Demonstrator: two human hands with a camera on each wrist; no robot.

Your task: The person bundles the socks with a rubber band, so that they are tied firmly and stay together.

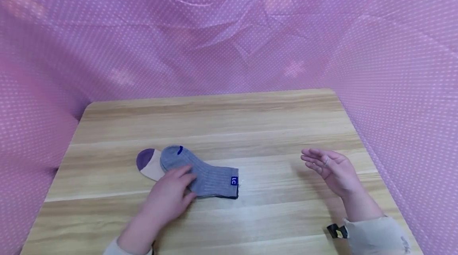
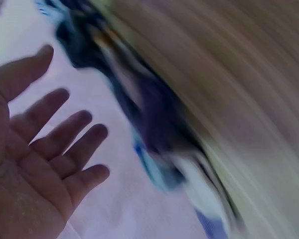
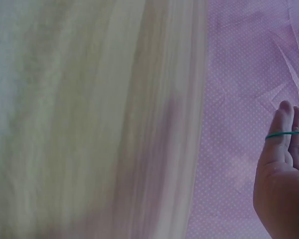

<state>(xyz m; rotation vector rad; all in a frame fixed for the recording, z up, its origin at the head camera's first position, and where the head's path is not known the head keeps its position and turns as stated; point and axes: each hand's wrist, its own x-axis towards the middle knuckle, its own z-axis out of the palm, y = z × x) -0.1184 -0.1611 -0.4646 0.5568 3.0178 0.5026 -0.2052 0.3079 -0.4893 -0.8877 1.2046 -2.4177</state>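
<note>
A blue-grey ribbed sock (image 1: 214, 177) with a navy "LC" label at its cuff lies flat on the wooden table. From beneath it shows a white sock (image 1: 154, 167) with a purple toe, and a dark edge peeks out under the cuff. My left hand (image 1: 171, 193) is over the lower side of these socks, fingers loosely spread; contact is unclear. The left wrist view shows that hand (image 2: 45, 149) with fingers apart, holding nothing, near blurred socks (image 2: 154, 114). Off to the right, my right hand (image 1: 334, 169) is raised above the table, fingers nearly straight and holding nothing.
The wooden table (image 1: 214, 119) has rounded far corners. Pink dotted cloth (image 1: 229, 40) hangs behind it and along both sides. A small black item (image 1: 337, 231) sits at the right sleeve, and a thin green band (image 3: 286, 133) crosses a right finger.
</note>
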